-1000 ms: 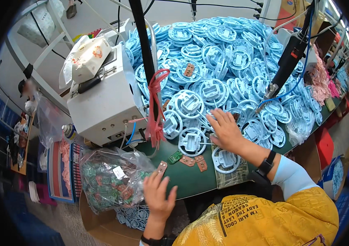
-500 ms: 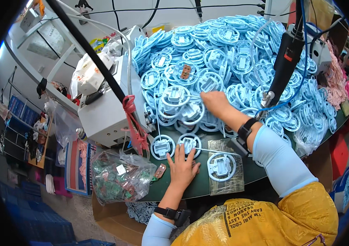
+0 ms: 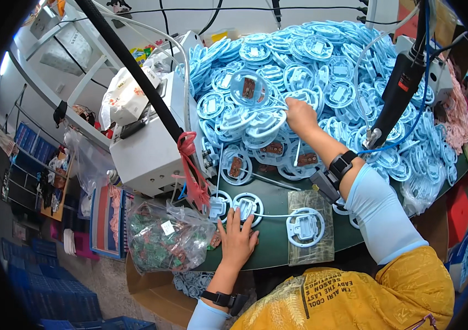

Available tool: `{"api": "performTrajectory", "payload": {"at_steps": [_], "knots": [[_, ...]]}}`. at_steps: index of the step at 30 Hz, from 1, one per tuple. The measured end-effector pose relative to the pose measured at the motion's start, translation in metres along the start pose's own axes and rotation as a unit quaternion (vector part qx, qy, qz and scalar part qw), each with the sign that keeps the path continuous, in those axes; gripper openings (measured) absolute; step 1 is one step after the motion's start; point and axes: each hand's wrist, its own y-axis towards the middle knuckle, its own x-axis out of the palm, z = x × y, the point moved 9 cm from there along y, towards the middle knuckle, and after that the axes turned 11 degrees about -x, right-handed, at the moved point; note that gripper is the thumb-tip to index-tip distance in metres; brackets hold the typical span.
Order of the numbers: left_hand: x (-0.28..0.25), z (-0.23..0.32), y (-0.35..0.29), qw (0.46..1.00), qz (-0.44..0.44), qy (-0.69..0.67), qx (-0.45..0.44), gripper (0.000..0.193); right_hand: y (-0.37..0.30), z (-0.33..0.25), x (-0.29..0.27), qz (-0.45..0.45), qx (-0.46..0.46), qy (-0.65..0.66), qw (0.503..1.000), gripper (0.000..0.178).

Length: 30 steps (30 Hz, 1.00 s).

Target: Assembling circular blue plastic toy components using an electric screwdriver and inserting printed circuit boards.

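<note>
My right hand [image 3: 302,117] is closed round the thin stems of several light-blue round plastic parts [image 3: 267,129] at the near edge of the big pile. My left hand [image 3: 236,245] lies low on the green table, fingers stretched out. Its fingertips touch the rim of a light-blue ring-shaped part [image 3: 248,208], and a second such part lies just left of it. To the right, another light-blue ring [image 3: 305,227] with a rectangular centre rests on a taped mat [image 3: 312,254]. Near the pile's front lie rings with brown circuit boards [image 3: 236,167] in them.
A clear bag of green and brown boards [image 3: 165,236] sits left of my left hand. Behind it stands a grey machine box [image 3: 148,159] with a pink tie. A black tool [image 3: 401,93] on a blue hose hangs over the pile's right side.
My right hand has drawn the bunch of light-blue parts up and away from the table's front, uncovering rings with brown boards. My left hand stays by the two rings.
</note>
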Motion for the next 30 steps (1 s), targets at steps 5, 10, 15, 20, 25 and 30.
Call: {"api": "performTrajectory", "payload": {"at_steps": [5, 10, 15, 20, 25, 30], "knots": [[-0.014, 0.015, 0.014, 0.997, 0.046, -0.03, 0.046, 0.039, -0.007, -0.004, 0.015, 0.001, 0.02, 0.063, 0.998, 0.022], [0.011, 0.043, 0.086, 0.987, 0.078, -0.067, 0.127, 0.027, -0.017, -0.01, 0.033, -0.056, 0.065, 0.149, 0.985, 0.022], [0.053, 0.048, 0.15, 0.991, 0.099, 0.026, 0.088, 0.031, -0.033, -0.016, 0.009, -0.03, 0.063, 0.149, 0.986, 0.03], [0.074, 0.05, 0.172, 0.999, 0.01, -0.025, 0.029, 0.038, -0.068, -0.024, -0.002, -0.045, 0.016, 0.103, 0.994, 0.062], [0.063, 0.05, 0.152, 0.975, 0.152, -0.128, 0.096, 0.043, -0.121, -0.051, -0.038, -0.036, -0.073, 0.03, 0.996, 0.064], [0.049, 0.047, 0.119, 0.981, 0.049, -0.153, 0.107, 0.053, -0.182, -0.05, -0.094, 0.03, -0.172, 0.074, 0.982, 0.053]]}}
